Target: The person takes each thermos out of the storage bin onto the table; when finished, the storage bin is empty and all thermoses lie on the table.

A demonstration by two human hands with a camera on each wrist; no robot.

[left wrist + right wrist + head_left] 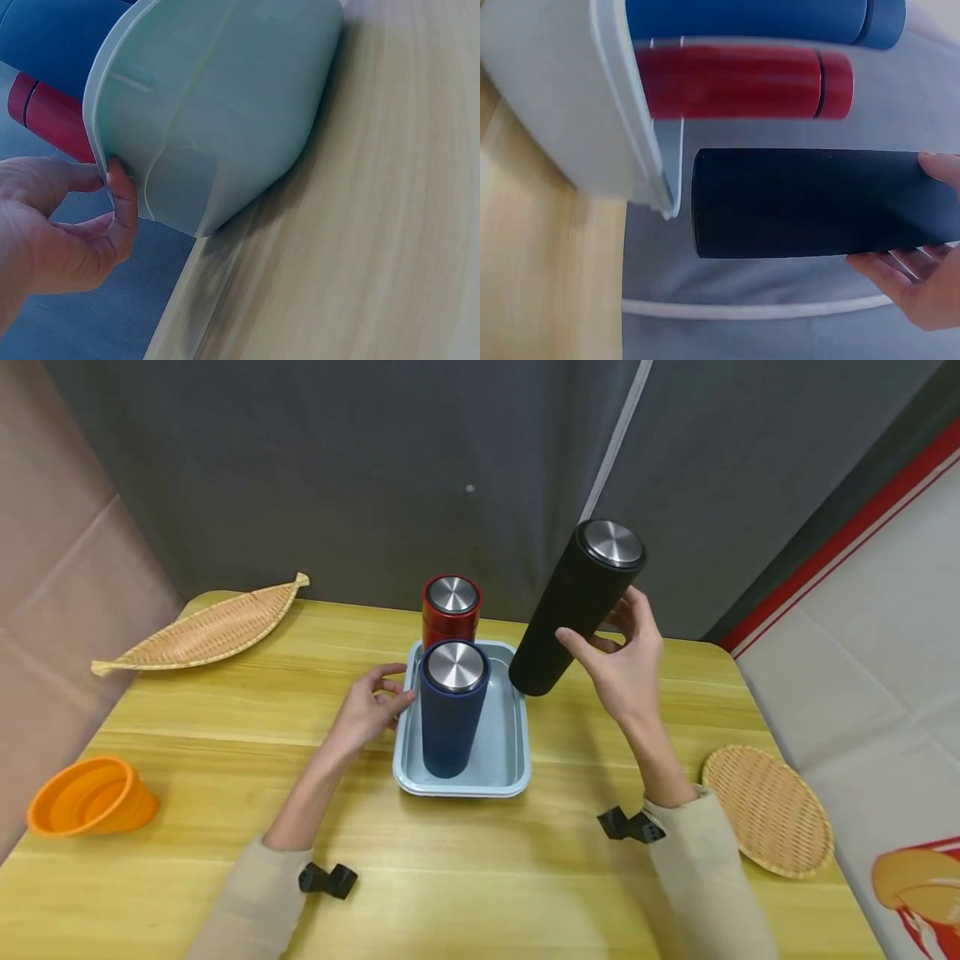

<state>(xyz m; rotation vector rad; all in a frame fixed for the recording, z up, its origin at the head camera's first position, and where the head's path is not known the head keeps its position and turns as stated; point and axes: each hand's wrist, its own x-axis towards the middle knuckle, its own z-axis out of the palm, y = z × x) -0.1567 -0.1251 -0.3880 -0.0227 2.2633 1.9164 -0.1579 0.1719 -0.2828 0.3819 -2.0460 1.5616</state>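
Observation:
My right hand [630, 668] grips a tall black thermos [573, 610], tilted, with its silver-topped lid up. In the right wrist view the black thermos [817, 202] is off the table, its base just beyond the bin's rim. My left hand [371, 706] pinches the left rim of a light blue plastic bin [517, 752]; the left wrist view shows thumb and fingers on either side of that edge. Inside the bin stand a dark blue thermos [453, 727] and, behind it, a red thermos [450, 622], whose lower part is hidden in the head view.
On the wooden table [450, 877], a leaf-shaped woven tray [217, 627] lies at the back left. An orange cup [93, 797] sits at the left edge, and an oval woven mat [768, 810] at the right. A grey curtain [337, 468] hangs behind the table.

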